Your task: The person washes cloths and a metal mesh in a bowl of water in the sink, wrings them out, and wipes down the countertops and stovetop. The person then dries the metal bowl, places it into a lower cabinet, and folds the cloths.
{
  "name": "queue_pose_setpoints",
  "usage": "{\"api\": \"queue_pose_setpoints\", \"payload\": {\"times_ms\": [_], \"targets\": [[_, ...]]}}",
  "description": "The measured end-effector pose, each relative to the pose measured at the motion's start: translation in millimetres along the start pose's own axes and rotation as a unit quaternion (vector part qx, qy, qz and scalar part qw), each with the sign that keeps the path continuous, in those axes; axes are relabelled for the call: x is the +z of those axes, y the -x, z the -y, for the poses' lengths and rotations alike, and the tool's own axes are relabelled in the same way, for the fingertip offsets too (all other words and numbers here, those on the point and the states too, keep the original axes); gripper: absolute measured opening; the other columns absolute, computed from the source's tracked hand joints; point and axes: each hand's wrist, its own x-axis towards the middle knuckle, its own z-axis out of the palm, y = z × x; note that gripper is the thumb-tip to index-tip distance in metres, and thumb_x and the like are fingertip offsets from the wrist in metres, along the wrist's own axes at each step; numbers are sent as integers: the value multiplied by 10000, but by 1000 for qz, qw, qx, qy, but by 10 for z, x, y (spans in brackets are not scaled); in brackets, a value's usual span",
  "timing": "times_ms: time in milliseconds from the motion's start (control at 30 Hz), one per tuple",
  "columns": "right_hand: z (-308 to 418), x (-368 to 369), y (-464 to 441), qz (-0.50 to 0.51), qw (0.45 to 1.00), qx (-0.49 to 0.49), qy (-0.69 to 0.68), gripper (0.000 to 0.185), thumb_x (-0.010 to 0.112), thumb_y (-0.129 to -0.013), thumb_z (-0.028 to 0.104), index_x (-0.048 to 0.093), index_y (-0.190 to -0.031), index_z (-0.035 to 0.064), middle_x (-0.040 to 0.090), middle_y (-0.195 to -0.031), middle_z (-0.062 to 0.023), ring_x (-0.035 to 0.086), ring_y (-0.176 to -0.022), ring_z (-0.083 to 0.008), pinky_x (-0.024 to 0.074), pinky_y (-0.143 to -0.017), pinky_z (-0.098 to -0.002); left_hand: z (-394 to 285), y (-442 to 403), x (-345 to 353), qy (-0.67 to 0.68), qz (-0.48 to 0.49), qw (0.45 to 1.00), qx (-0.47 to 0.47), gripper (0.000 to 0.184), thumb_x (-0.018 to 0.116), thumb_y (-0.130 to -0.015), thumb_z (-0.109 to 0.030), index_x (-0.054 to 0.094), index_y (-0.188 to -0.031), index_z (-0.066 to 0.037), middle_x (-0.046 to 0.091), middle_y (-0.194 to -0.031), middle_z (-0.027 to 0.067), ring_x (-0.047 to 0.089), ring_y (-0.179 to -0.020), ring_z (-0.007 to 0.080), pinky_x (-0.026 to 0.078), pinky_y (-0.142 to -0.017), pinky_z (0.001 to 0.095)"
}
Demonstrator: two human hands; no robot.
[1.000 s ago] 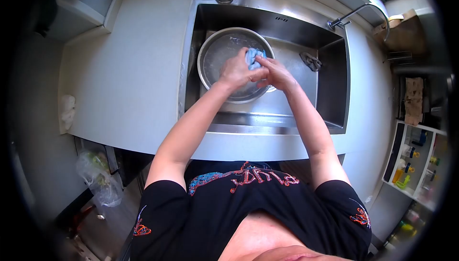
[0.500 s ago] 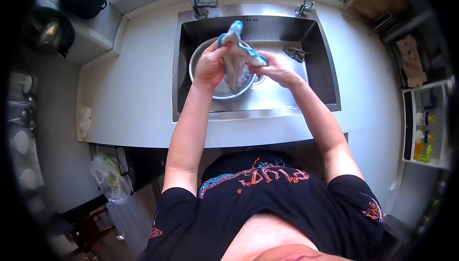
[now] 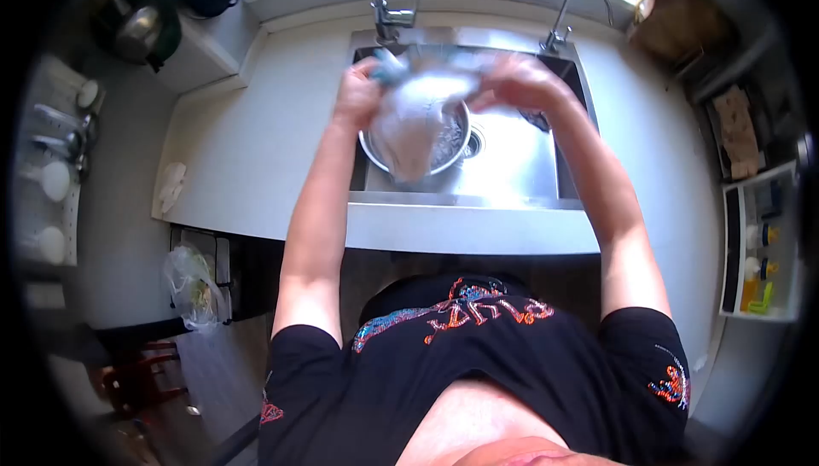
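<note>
A pale cloth (image 3: 414, 116) with blue edging hangs spread and motion-blurred over a round metal basin (image 3: 372, 155) in the steel sink (image 3: 520, 180). At the cloth's upper left corner my left hand (image 3: 358, 90) is closed on it. My right hand (image 3: 516, 82) is at the cloth's upper right side, its fingers bent round the edge and smeared by motion. Water shows in the basin below the cloth. A dark crumpled rag (image 3: 536, 119) lies in the sink, partly behind my right forearm.
A tall faucet (image 3: 388, 18) and a thin curved tap (image 3: 559, 37) stand behind the sink. A white cloth (image 3: 172, 186) lies at the counter's left edge. Bottles fill an open drawer (image 3: 732, 253) at the right. A plastic bag (image 3: 196, 287) hangs below left.
The bunched cloth has been opened out and is now spread between my hands, which have moved apart and up over the basin. The camera view has shifted too.
</note>
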Motion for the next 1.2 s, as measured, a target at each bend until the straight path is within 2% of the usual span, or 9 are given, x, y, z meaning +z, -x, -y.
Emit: {"api": "queue_pose_setpoints", "payload": {"times_ms": [33, 167, 300, 367, 533, 700, 900, 1100, 1200], "targets": [[-277, 40, -222, 52, 934, 72, 346, 273, 528, -780, 132, 615, -1010, 13, 645, -845, -76, 604, -792, -167, 473, -725, -262, 122, -132, -107, -127, -31, 991, -18, 120, 613, -813, -72, 651, -910, -13, 643, -875, 54, 587, -790, 109, 475, -708, 213], [-336, -96, -118, -33, 990, 39, -131, 283, 489, -764, 110, 627, -968, -29, 646, -871, -87, 585, -773, -147, 471, -735, -275, 40, 101, -269, 21, 12, 998, -62, 173, 639, -817, -175, 659, -900, -24, 634, -821, 14, 572, -755, 72, 472, -690, 206], [-220, 70, -348, -22, 991, -63, 120, 702, 722, -702, 261, 407, -1288, 37, 532, -1163, -126, 494, -1086, -204, 376, -949, -313, -597, 203, -117, -112, 54, 991, -54, 256, 637, -818, -265, 664, -876, -17, 627, -791, 20, 554, -699, 69, 464, -640, 214], [424, 415, -493, 46, 993, -90, -53, 854, 765, -651, 295, 316, -1339, 62, 458, -1249, -141, 423, -1168, -228, 317, -998, -315, -743, 203, -32, -228, 80, 969, -44, 281, 647, -806, -283, 665, -856, -7, 626, -781, 31, 543, -679, 73, 454, -618, 220], [631, 692, -1111, 23, 998, -57, -33, 221, 594, -841, 212, 606, -945, 18, 583, -814, -13, 511, -748, -78, 439, -711, -240, -655, 172, -719, -259, 139, 955, -44, 253, 722, -698, -205, 658, -822, 5, 624, -758, 35, 553, -694, 93, 463, -644, 245], [1125, 560, -1343, 58, 987, -150, -6, 217, 597, -836, 198, 628, -950, 15, 600, -846, -8, 540, -751, -80, 448, -699, -228, -703, 603, -1601, -290, 225, 910, -191, 239, 741, -682, -192, 666, -818, -11, 624, -758, 19, 562, -711, 98, 470, -680, 247], [766, 820, -2168, 84, 996, 30, 0, 243, 600, -832, 213, 630, -997, 37, 614, -850, -17, 574, -721, -82, 494, -648, -239, -786, 668, -2529, -212, 12, 975, -65, 175, 707, -740, -231, 667, -758, -61, 585, -681, -30, 500, -617, 57, 425, -571, 223], [1005, 758, -3107, -42, 994, -93, -29, 269, 589, -846, 250, 618, -1064, 95, 633, -945, -22, 567, -890, -112, 492, -727, -276, -1018, -3, -3268, -249, -110, 962, 36, 138, 664, -783, -194, 658, -753, -59, 570, -666, -46, 472, -603, 41, 392, -560, 189], [1461, 964, -2991, -17, 997, -40, 60, 279, 468, -852, 181, 602, -1067, 62, 613, -1034, -141, 578, -937, -314, 446, -821, -412, -1144, 93, -3392, -344, -136, 928, 34, 109, 634, -791, -136, 661, -800, -30, 601, -717, -28, 516, -627, 75, 435, -619, 203]]}}
